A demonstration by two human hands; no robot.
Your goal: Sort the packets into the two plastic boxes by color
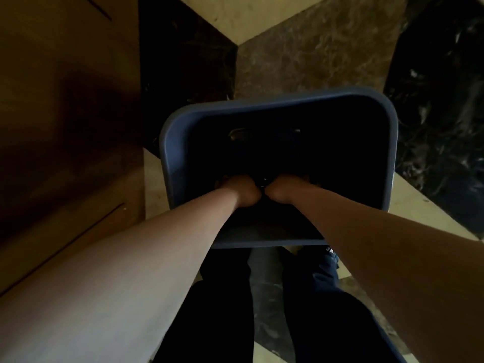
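A deep dark blue plastic bin [390,142] stands on the floor in front of me. Both my arms reach down into it. My left hand [242,191] and my right hand [284,191] sit side by side near the bottom, knuckles up, fingers curled downward into the dark. What the fingers hold is hidden. A faint glint of packets [237,133] shows at the far side of the bin's bottom. The inside is too dark for colours.
A brown wooden cabinet or door [65,113] stands close on the left. The floor [314,53] is marble, with beige, brown and black slabs. My legs in dark trousers [222,310] are below the bin.
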